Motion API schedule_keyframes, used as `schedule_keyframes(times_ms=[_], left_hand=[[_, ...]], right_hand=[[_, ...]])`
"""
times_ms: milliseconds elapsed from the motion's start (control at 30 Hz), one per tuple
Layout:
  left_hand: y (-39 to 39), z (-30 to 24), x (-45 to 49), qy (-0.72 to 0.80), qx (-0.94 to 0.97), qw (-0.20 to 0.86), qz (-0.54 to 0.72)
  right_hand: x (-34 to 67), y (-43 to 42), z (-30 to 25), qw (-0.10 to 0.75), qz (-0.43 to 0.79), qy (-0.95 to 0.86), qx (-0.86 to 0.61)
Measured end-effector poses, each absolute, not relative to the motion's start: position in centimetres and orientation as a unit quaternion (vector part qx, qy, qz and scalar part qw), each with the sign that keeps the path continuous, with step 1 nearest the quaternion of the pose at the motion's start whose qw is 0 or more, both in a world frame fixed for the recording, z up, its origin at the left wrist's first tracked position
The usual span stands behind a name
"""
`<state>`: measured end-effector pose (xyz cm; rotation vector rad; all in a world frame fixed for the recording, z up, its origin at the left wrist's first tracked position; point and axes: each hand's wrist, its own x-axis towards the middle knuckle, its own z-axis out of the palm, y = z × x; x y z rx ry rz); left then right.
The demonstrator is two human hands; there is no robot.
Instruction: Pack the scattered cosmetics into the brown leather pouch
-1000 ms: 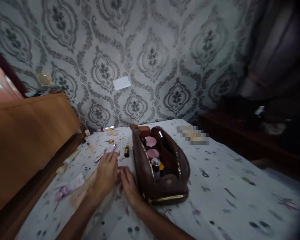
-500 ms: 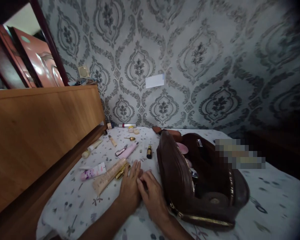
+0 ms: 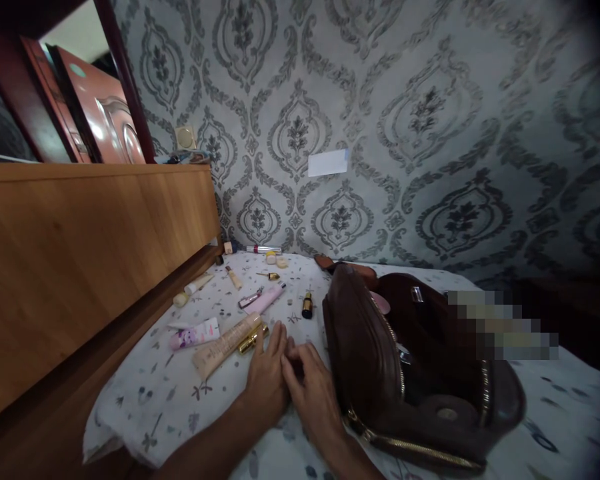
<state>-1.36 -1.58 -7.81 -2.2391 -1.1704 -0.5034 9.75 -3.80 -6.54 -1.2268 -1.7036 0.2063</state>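
Observation:
My left hand [image 3: 269,370] lies on the patterned cloth, its fingers stretched forward and nothing seen in it. Against its right side rests my right hand [image 3: 314,387], loosely curled, with a gap between thumb and forefinger and no object visible there. The two hands touch near the fingertips. Just left of my left hand are a gold tube [image 3: 253,339] and a beige squeeze tube [image 3: 225,347]. A brown leather bag [image 3: 357,347] stands unzipped close to my right hand, with a pink round item [image 3: 381,303] inside. Beyond my fingers stands a small black bottle [image 3: 307,306].
Farther left lie a purple-and-white tube [image 3: 195,333], a lilac tube [image 3: 266,299] and several small cosmetics. A wooden cabinet [image 3: 95,253] borders the cloth on the left. The papered wall [image 3: 300,193] closes the back. A blurred-out patch [image 3: 503,323] covers something at right.
The view has shifted a little, so the scene sits slightly farther right. Both hands keep nearly the same place and pose beside each other.

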Motion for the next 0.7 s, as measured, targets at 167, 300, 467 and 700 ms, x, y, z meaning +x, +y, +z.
schedule_keyframes(times_ms=[167, 300, 467, 700], left_hand=[[-1.8, -7.5, -1.4, -0.438, -0.84, 0.263, -0.183], [-1.8, -6.9, -1.3, -0.442, -0.847, 0.254, -0.15], [-2.1, -6.7, -1.6, -0.443, -0.849, 0.249, -0.146], [-2.1, -6.7, -1.4, -0.445, -0.85, 0.244, -0.141]], right_hand=[[9.8, -3.5, -6.6, 0.502, 0.099, -0.694, -0.506], [9.8, -3.3, -6.8, 0.522, 0.1, -0.683, -0.501], [9.8, -3.3, -6.7, 0.521, 0.109, -0.686, -0.496], [9.9, -3.4, -6.6, 0.522, 0.116, -0.693, -0.484]])
